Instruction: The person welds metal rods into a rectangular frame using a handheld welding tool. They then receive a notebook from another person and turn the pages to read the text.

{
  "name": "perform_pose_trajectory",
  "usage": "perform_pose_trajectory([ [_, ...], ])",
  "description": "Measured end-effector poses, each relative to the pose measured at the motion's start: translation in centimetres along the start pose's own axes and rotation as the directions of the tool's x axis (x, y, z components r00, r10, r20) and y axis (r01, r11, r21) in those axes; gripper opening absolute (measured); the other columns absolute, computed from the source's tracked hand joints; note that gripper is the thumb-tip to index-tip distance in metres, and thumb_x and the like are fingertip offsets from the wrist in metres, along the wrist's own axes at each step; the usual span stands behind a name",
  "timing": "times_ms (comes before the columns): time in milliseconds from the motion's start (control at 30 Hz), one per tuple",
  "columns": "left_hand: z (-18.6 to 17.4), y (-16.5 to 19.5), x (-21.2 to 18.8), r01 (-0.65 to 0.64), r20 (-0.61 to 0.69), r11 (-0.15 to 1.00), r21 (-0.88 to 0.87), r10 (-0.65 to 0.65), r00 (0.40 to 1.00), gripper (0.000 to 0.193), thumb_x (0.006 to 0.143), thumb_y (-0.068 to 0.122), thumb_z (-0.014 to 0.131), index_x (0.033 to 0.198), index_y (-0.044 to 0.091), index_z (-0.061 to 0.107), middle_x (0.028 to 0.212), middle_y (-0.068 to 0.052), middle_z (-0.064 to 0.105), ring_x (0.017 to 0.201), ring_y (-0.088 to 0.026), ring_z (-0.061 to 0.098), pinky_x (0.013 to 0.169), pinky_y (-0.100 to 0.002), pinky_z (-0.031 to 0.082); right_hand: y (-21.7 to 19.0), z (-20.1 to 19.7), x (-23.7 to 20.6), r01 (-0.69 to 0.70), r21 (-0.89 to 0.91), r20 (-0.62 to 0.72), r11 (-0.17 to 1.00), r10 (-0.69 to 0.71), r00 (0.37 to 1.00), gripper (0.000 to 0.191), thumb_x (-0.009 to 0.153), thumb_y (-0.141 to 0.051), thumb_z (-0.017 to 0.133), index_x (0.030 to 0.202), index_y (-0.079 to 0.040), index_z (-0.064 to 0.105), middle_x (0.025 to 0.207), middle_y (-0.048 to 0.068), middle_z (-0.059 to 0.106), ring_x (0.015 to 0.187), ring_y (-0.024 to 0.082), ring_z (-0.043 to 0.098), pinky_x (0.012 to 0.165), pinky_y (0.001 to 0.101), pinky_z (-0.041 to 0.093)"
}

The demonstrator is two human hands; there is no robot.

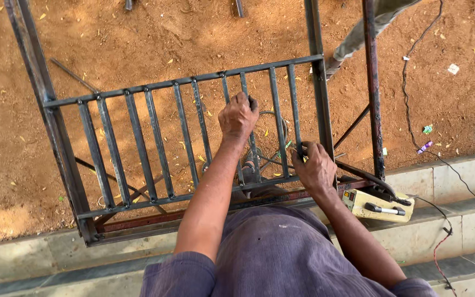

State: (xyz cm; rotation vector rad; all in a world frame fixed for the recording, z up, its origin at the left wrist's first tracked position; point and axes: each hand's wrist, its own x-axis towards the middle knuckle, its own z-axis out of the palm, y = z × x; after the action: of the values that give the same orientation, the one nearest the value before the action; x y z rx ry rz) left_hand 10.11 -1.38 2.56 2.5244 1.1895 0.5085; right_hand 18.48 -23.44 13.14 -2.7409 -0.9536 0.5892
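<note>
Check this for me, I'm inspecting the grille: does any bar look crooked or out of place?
Near the left hand, two bars of the grille sit much closer together than the others, which run evenly spaced. The right hand grips another bar.

There was only the one view, taken from a camera worn on the person's head and looking almost straight down. It sat close above the purple-shirted shoulders, which filled the bottom edge, and faced forward over both outstretched arms to the metal grille frame [193, 137]. Beyond lay the bare earth ground [138, 33] (seen from well above), while the stone step [457, 181] crossed the lower frame. No second view shared the scene.
</note>
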Motion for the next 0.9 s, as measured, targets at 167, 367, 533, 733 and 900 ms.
perform_pose_trajectory([
  [167, 0.6, -0.3, 0.0, 0.003, 0.001, 0.999, -0.051, -0.003, 1.0, 0.029, 0.101, 0.03, 0.067, 0.097, 0.001, 0.065, 0.072, -0.013, 0.071, 0.055, -0.018, 0.071, 0.042, -0.033, 0.06, 0.1, 0.2, -0.1, 0.003, 0.024, -0.009, 1.0, -0.003, 1.0, 0.028, 0.095, -0.032, 0.072, 0.102, -0.004, 0.073, 0.1, 0.013, 0.074, 0.078, 0.026, 0.071, 0.066, 0.0438, 0.057],
  [367, 1.0, -0.6, 0.0, 0.002, -0.006, 1.0, -0.02, -0.002, 1.0, 0.029, 0.1, 0.031, 0.068, 0.096, 0.002, 0.066, 0.071, -0.013, 0.071, 0.055, -0.017, 0.071, 0.042, -0.032, 0.06, 0.1, 0.9, 0.1, 0.01, 0.01, 0.01, 1.0, -0.01, 1.0, 0.026, 0.095, -0.029, 0.072, 0.1, -0.004, 0.074, 0.096, 0.015, 0.074, 0.078, 0.027, 0.07, 0.069, 0.0456, 0.055],
  [533, 0.9, -0.7, 0.0, -0.004, -0.035, 0.999, -0.041, 0.003, 0.999, 0.028, 0.1, 0.03, 0.068, 0.098, 0.002, 0.066, 0.075, -0.013, 0.072, 0.059, -0.017, 0.072, 0.045, -0.032, 0.061, -0.4, 1.8, 0.7, 0.114, -0.013, -0.151, 0.993, -0.114, 0.982, 0.039, 0.093, -0.031, 0.071, 0.12, -0.003, 0.07, 0.101, 0.02, 0.071, 0.08, 0.029, 0.069, 0.062, 0.0463, 0.055],
  [733, 0.4, -0.4, 0.2, 0.011, -0.015, 1.0, -0.023, -0.011, 1.0, 0.027, 0.098, 0.029, 0.069, 0.096, 0.003, 0.067, 0.074, -0.014, 0.072, 0.057, -0.018, 0.072, 0.043, -0.034, 0.06, -1.6, 2.8, 1.5, 0.066, 0.021, 0.089, 0.998, -0.068, 0.994, 0.054, 0.098, -0.042, 0.062, 0.13, 0.002, 0.059, 0.11, 0.028, 0.066, 0.066, 0.033, 0.07, 0.045, 0.0427, 0.056],
  [900, 0.0, -0.2, 0.4, 0.009, -0.016, 1.0, -0.019, -0.009, 1.0, 0.027, 0.101, 0.028, 0.068, 0.097, 0.002, 0.066, 0.073, -0.014, 0.071, 0.053, -0.017, 0.07, 0.042, -0.033, 0.058, -2.6, 3.1, 1.9, 0.05, -0.049, 0.192, 0.998, -0.04, 0.981, 0.044, 0.106, -0.041, 0.057, 0.118, 0.002, 0.061, 0.098, 0.025, 0.07, 0.068, 0.032, 0.071, 0.052, 0.0443, 0.057],
])
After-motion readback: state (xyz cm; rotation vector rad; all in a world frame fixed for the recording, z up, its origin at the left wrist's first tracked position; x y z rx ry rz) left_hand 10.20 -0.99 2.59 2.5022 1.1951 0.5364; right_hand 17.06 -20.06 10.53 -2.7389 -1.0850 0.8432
